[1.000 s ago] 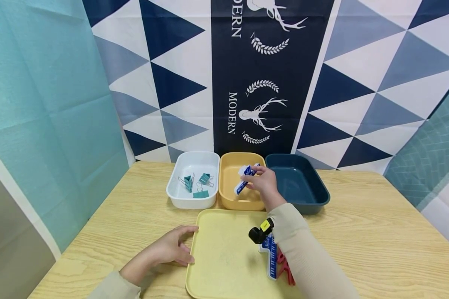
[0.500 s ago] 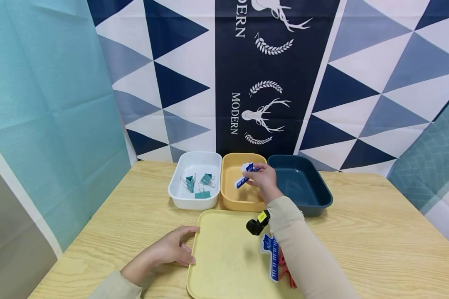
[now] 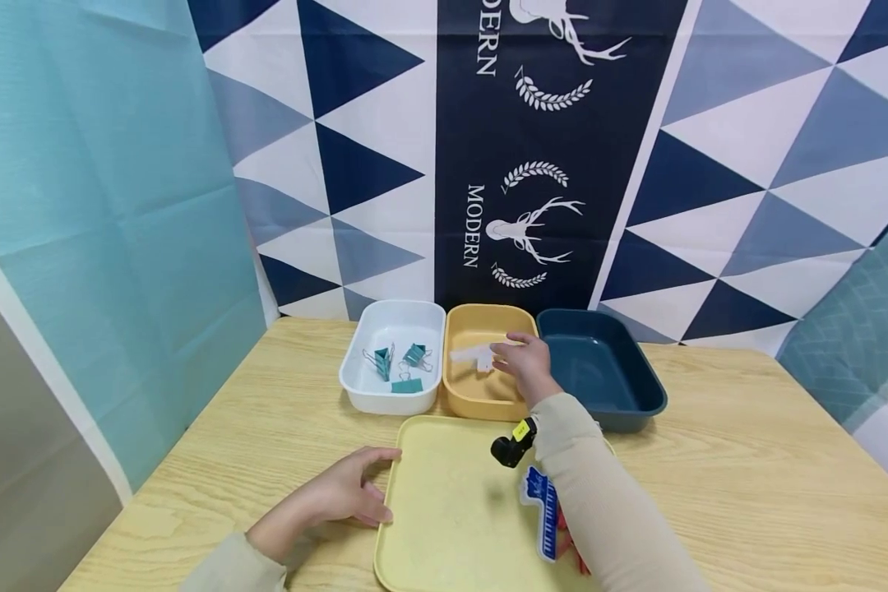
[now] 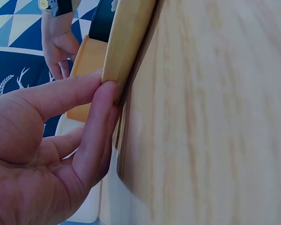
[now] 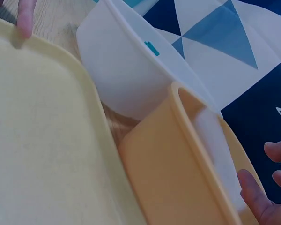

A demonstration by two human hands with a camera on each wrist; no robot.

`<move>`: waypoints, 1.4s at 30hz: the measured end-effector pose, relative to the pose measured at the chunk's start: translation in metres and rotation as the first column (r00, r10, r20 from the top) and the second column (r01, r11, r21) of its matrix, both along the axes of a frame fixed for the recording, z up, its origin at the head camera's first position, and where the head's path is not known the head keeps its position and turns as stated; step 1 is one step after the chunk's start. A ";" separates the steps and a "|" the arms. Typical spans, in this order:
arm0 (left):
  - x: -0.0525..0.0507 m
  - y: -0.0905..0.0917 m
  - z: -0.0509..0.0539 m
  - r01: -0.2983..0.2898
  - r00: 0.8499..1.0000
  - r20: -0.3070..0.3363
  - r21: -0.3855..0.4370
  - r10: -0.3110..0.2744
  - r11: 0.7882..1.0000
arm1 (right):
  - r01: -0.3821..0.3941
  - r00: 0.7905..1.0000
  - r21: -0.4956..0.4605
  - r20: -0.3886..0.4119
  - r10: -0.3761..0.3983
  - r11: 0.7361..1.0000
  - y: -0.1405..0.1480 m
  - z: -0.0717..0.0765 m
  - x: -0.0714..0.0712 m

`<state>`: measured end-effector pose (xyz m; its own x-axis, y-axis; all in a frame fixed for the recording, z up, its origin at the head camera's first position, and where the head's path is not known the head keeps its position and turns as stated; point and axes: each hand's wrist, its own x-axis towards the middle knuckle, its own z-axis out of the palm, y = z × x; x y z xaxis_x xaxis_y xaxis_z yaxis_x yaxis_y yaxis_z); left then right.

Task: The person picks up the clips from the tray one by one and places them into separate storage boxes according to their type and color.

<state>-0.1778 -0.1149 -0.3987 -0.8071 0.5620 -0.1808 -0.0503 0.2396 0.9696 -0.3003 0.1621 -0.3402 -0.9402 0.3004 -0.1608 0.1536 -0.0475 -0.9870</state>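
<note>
Two hands at a wood-grain table, pale clip within the middle, yellow bin.
Behind, triangle-patterned cloth with a dark stag panel; at left, teal cloth. White bin with teal binder clips and dark teal bin either side of the yellow one; nearer, yellow tray with blue-and-white clip and partly hidden red clips. Left hand spread, touching the tray's left rim. Right hand with fingers parted at the yellow bin. Half a second earlier, pale clip pinched there, blue face showing; now out of the pinch, blurred, falling or resting impossible to tell.
</note>
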 end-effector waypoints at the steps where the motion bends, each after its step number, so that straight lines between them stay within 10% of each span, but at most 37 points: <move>1: 0.000 0.000 0.000 0.000 1.000 -0.001 0.000 0.000 1.000 | -0.003 1.000 -0.002 -0.001 0.003 1.000 0.001 -0.001 0.000; 42: 0.001 0.001 -0.003 0.003 1.000 -0.010 -0.005 -0.003 1.000 | -0.121 0.990 0.099 0.080 0.114 0.988 0.019 0.012 0.050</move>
<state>-0.1766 -0.1140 -0.4012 -0.8072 0.5636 -0.1754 -0.0400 0.2443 0.9689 -0.2501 0.1808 -0.3279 -0.9567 0.2071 -0.2047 0.2245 0.0770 -0.9714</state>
